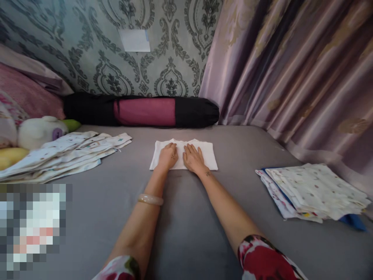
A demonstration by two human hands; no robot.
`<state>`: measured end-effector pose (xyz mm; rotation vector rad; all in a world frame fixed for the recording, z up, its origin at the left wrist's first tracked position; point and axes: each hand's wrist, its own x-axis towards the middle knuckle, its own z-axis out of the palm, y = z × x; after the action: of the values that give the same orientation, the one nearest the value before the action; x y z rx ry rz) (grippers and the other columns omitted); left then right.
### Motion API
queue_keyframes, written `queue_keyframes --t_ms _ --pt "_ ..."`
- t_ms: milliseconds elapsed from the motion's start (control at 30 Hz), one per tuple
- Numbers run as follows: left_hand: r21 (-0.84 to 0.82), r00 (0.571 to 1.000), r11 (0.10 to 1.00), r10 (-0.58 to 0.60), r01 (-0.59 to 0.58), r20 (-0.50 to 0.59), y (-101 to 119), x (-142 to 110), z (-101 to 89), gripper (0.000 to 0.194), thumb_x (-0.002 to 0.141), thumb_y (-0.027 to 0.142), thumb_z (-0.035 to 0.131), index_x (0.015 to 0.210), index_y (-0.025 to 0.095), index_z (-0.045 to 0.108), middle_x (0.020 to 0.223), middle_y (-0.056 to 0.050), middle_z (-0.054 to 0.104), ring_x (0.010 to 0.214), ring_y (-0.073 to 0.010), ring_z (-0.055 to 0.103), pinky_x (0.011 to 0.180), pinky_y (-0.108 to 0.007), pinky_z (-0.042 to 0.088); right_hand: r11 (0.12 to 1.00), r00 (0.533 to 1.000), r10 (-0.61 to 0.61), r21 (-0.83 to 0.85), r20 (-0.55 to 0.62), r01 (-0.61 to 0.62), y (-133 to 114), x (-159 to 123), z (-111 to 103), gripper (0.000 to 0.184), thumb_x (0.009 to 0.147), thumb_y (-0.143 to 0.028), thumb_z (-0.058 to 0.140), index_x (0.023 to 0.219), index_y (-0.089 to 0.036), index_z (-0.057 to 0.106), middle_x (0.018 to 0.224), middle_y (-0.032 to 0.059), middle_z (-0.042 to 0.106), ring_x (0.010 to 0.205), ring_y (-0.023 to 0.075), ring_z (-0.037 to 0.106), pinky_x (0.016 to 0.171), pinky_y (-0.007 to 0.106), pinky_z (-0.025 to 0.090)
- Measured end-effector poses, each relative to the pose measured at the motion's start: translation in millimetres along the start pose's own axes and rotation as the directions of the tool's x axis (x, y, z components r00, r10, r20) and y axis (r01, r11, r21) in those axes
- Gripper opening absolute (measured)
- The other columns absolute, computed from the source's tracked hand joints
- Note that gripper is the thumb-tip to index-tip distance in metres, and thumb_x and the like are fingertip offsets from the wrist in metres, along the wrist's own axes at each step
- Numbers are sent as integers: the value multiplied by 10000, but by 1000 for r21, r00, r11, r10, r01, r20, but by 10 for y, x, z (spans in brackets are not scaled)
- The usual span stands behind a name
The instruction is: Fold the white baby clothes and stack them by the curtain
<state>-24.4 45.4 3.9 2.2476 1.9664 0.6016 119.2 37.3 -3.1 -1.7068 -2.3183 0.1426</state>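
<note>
You have your 2 hands on the white cloth [210, 156], which lies as a flat rectangle on the grey sheet [186, 233], straight ahead of you and midway between your 2 piles of fabric. Its near edge runs nearly straight across in front of your wrists, while its far edge ripples upward in small ruffles.

Your right hand [194, 158] rests palm down with the fingers stretched forward and slightly spread, a pose that seems meant to hold the fabric level. Your left hand [169, 156] lies on the other half with its fingers close together; whether they press flat or pinch a bit of cloth, I cannot tell. With 1 hand on each side of the middle, you probably keep the cloth from sliding or twisting.

To your left, loose printed cloths [87, 151] fan out beside a plush toy [40, 131]. To your right, a layered stack of fabrics [317, 190] sits near the curtain [247, 77], with blue showing underneath. Both lie well apart from your hands, likely so they don't tangle with the white cloth. The black and pink roll [144, 112] lies along the wall, beyond the white cloth
</note>
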Motion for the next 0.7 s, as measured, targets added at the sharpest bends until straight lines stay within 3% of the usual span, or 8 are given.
queue_keyframes --t_ms 167,300,500,700 --pt "4 966 975 -219 222 -140 -387 0 -164 368 922 229 394 1172 153 654 1196 -153 635 1143 -287 540 996 -405 395 1000 997 6 11 81 -7 -157 135 -101 524 995 -301 291 1473 -94 347 1565 132 278 1449 255 207 1168 515 78" --pt "-24 940 947 -320 319 -117 -610 -60 -201 357 902 243 445 1172 156 663 1166 -170 642 1147 -294 534 998 -425 375 999 999 -12 44 48 10 -342 247 -25 568 1008 -376 262 1489 -79 311 1565 136 275 1457 243 181 1173 488 81" --pt "-80 934 934 -352 347 -62 -700 -72 -179 355 891 239 447 1146 166 682 1057 -142 701 1093 -266 592 1000 -413 370 999 999 24 25 43 -25 -398 253 163 571 1009 -404 239 1478 -97 345 1555 130 302 1454 227 195 1169 469 82" --pt "-115 920 916 -390 384 -32 -686 -49 -216 351 891 229 450 1138 156 688 1068 -138 716 1092 -255 612 1000 -384 357 999 996 29 22 82 -30 -377 275 134 580 1006 -398 229 1483 -83 331 1564 124 279 1456 235 183 1168 489 82"
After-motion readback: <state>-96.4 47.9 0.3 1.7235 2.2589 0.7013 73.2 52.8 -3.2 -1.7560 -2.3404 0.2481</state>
